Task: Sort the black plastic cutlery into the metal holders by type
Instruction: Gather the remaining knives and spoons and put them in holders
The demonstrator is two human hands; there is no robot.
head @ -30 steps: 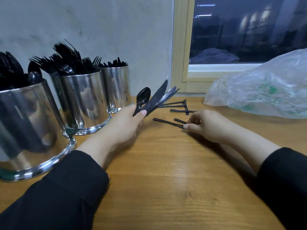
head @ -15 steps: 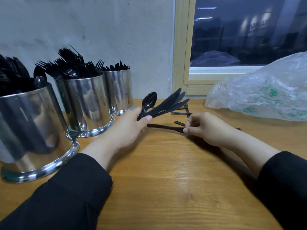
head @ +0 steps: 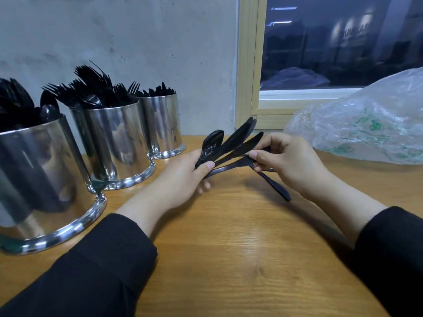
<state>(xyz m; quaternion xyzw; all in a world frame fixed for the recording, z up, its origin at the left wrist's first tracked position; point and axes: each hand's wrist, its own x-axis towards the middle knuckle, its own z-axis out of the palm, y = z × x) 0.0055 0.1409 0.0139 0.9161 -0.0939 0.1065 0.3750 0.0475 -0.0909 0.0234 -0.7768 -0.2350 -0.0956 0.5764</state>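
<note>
Cutlery bundle [head: 229, 147] fanned in left hand [head: 183, 177] grip: spoon plus knives, unsorted. Right hand [head: 290, 161] pinches two more pieces [head: 272, 184], touching that fan, just above counter [head: 229, 248]. Left of the grip, three metal holders [head: 114, 138] already well filled. Judged late stage. Plastic bag [head: 366, 124] beyond.

Wooden bench [head: 229, 259]: light brown, visible grain, faint glare near its middle. Clear plastic bag [head: 366, 124], crumpled, green print on it, lies on the bench at the far right end. Behind the bench, grey rough wall [head: 137, 42] with small dark specks. Right of the wall, window [head: 343, 42] in a pale wooden frame [head: 248, 65]; glass is dark, with reflected light spots. The bag partly covers the lower right part of the window.
</note>
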